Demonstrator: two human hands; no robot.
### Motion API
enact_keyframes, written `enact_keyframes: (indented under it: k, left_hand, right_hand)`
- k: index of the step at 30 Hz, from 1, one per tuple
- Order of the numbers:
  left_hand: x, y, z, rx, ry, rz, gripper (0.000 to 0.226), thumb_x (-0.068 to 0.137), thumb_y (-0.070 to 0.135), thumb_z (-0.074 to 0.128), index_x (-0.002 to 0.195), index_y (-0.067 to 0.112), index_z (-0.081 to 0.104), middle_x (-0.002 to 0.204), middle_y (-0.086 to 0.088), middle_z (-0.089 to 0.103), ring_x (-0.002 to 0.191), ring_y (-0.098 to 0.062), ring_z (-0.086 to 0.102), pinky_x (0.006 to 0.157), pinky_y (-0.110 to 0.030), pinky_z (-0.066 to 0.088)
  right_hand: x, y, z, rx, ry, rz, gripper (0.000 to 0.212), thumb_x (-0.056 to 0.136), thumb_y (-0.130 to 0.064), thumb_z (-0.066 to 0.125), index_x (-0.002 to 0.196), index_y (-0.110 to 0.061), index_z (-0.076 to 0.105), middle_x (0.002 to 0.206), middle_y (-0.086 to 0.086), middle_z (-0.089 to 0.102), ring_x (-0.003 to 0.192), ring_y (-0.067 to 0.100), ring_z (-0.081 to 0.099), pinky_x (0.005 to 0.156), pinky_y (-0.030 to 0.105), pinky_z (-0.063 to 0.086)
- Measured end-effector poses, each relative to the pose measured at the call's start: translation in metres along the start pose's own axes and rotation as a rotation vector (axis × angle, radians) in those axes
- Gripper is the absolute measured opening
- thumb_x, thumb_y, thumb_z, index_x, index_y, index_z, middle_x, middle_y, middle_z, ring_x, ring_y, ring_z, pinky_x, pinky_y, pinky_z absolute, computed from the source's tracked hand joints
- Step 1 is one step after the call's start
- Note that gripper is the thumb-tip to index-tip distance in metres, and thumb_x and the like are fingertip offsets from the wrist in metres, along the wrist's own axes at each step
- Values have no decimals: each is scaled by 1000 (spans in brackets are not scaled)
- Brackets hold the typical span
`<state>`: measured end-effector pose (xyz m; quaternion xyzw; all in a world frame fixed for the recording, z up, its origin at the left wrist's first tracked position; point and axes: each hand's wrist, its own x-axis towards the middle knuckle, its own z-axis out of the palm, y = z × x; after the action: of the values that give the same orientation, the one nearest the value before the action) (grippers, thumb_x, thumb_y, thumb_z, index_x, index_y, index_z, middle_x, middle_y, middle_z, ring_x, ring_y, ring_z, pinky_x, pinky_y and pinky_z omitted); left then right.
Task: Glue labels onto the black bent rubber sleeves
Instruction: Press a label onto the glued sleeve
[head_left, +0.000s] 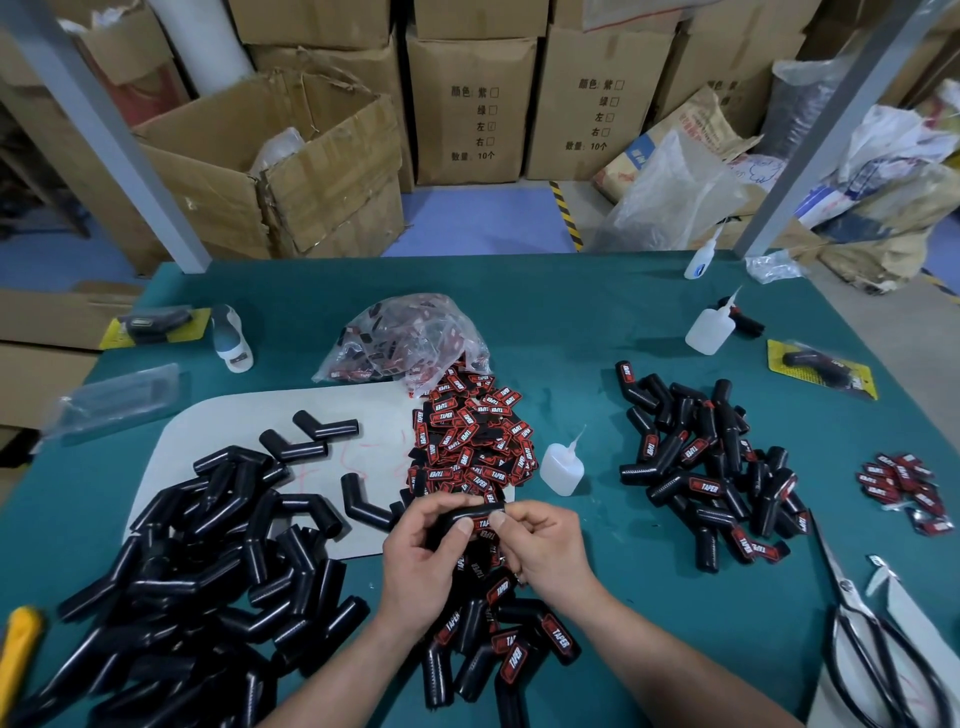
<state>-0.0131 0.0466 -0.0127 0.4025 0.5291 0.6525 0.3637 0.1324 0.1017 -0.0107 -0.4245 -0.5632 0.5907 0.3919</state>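
A black bent sleeve (462, 519) is held just above the desk (571, 338), near the middle of its front edge. It is gripped by the left hand (421, 551), whose fingers are curled round it, and its other end is pinched by the right hand (550, 545). A red and black label (485, 526) is pressed onto the sleeve under both thumbs. A big pile of plain sleeves (208, 571) is spread toward the front left corner, partly on a white mat (234, 431). A heap of loose labels (467, 441) is piled in the middle of the desk, just behind the hands, and a clear bag (405, 338) with more labels is seen behind it. A glue bottle (561, 467) is stood just beside the heap, on its right. Labelled sleeves (711, 467) are piled toward the right edge, and more (509, 639) are laid under the wrists by the front edge. Scissors (872, 639) are laid near the front right corner.
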Motion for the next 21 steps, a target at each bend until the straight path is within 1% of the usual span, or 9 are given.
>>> enact_keyframes:
  k: [2, 4, 7, 10, 16, 21]
  left_hand:
    - [-1, 0, -1, -3, -6, 0, 24, 86, 18, 72, 104, 35, 74, 109, -4, 77, 101, -17, 73, 90, -24, 56]
    - [-1, 0, -1, -4, -3, 2, 21, 86, 23, 71, 104, 34, 73, 109, -5, 77, 102, -19, 72, 91, -27, 56]
    - [-1, 0, -2, 19, 0, 26, 20, 86, 25, 70, 104, 34, 72, 109, -3, 77, 103, -19, 72, 92, -25, 55]
    - [-3, 0, -2, 74, -50, 77, 22, 87, 24, 68, 105, 38, 70, 108, 4, 76, 105, -18, 72, 94, -24, 54]
    - [-4, -3, -2, 86, -53, 100, 25, 87, 24, 69, 106, 40, 69, 108, 6, 76, 104, -19, 72, 93, -25, 54]
    - [-4, -2, -4, 99, -74, 126, 26, 92, 23, 65, 111, 40, 68, 111, 7, 76, 106, -19, 72, 94, -27, 55]
  right_hand:
    - [0, 1, 0, 4, -7, 5, 51, 87, -41, 68, 73, 8, 62, 41, 3, 49, 34, 12, 39, 40, 21, 34]
    - [0, 2, -1, 1, -15, 27, 48, 89, -42, 67, 72, 3, 64, 42, 3, 51, 34, 12, 39, 40, 21, 34]
    - [0, 3, -1, -26, -78, 75, 40, 91, -44, 63, 65, -13, 66, 45, 4, 55, 32, 14, 40, 38, 20, 32]
    - [0, 6, 0, -19, -108, 118, 25, 87, -43, 68, 77, -21, 75, 44, 4, 56, 30, 13, 39, 36, 19, 30]
    - [-2, 9, 1, 35, -101, 126, 23, 87, -42, 71, 80, -20, 76, 40, 3, 51, 30, 14, 37, 37, 20, 30]
    - [-2, 5, -1, 51, -150, 141, 27, 86, -43, 74, 86, -16, 77, 39, 4, 50, 30, 14, 37, 38, 21, 31]
